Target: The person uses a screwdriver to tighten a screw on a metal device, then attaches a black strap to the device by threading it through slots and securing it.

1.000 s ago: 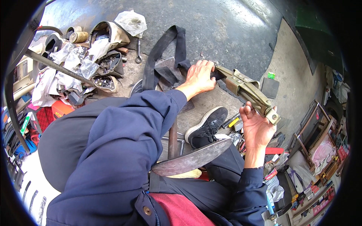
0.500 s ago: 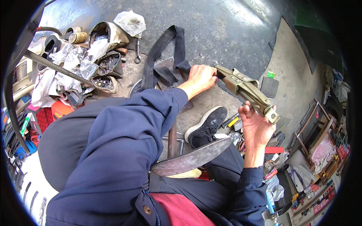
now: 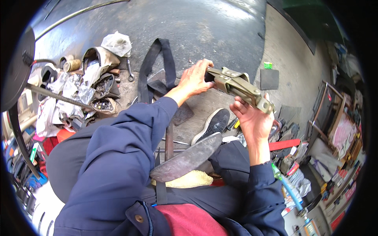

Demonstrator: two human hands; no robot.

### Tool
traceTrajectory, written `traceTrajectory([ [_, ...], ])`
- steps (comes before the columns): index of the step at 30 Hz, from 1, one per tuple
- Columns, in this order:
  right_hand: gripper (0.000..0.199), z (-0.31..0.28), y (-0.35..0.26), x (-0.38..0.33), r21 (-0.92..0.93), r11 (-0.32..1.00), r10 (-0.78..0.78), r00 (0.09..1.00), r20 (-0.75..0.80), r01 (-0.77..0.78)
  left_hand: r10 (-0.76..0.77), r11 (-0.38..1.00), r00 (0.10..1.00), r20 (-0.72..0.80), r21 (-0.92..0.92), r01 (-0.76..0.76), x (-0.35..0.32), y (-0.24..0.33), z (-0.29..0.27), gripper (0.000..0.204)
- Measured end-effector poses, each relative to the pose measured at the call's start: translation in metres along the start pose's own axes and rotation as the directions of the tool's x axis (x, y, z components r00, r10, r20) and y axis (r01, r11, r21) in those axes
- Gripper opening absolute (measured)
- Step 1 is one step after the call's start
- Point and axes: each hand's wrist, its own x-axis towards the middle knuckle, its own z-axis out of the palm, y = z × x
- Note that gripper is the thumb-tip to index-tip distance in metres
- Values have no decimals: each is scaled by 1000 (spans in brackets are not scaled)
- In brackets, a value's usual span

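An olive-coloured hinged metal bracket with rivets lies slantwise between my hands, above the floor. My left hand is closed on its left end, the thumb and fingertips at the dark opening there. My right hand holds the lower right end, near a lug with a hole; its thumb is mostly behind the metal and its fingers are curled beneath. A black strap loops up from the floor beside my left wrist. Across my lap a curved grey slab sits tilted above a pale yellow pad.
Open bags of small metal parts lie at left, with a ring-ended metal tool near them. My shoe is below the bracket. A dark square plate lies on the floor at right. Piled clutter and a wooden frame fill the right side.
My view has shifted, and the bracket and both hands now appear further left. My left hand's fingers lie more extended over the bracket's end. Both hands keep their hold.
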Motion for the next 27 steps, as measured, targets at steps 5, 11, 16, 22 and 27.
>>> traceTrajectory([
  [5,69,-2,-1,3,33,999,-5,998,65,3,370,923,928,40,99,-372,6,24,-29,82],
  [11,63,7,2,2,-69,997,-29,991,128,38,492,869,867,75,16,-494,4,73,-27,76],
  [16,47,-3,-2,2,-349,934,-8,978,208,82,374,926,927,29,-65,-371,-3,80,-18,65],
  [22,28,-70,-1,48,-438,899,-98,978,-183,8,485,873,874,-25,69,-482,-2,71,-14,55],
  [27,23,-80,44,119,-845,532,-269,955,-122,42,413,909,910,50,-93,-407,-2,68,-14,54],
])
